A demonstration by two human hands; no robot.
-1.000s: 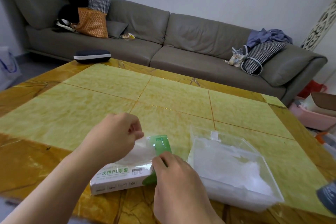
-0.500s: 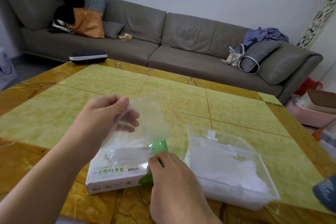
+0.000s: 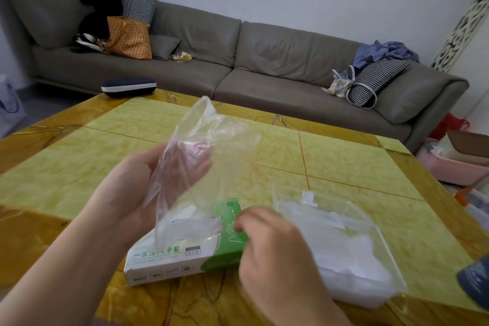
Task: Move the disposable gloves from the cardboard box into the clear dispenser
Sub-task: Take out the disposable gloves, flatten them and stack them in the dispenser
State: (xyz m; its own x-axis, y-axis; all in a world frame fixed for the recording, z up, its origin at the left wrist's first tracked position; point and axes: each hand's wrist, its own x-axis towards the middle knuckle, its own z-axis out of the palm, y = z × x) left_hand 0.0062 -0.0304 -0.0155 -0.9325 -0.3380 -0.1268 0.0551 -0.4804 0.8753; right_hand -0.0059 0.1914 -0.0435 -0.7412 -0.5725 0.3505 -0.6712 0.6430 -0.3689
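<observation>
The left hand pinches a clear glove above the box. The right hand grips the box's green end.

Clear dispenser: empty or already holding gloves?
Holding gloves: the clear dispenser shows crumpled white film through its wall beside the cardboard box.

Left hand lifted glove higher, nearly clear of cardboard box.

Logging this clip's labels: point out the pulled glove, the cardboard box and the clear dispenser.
pulled glove (image 3: 211,140), head view, crumpled upper film.
cardboard box (image 3: 164,264), head view, white front face.
clear dispenser (image 3: 381,251), head view, right wall.
</observation>
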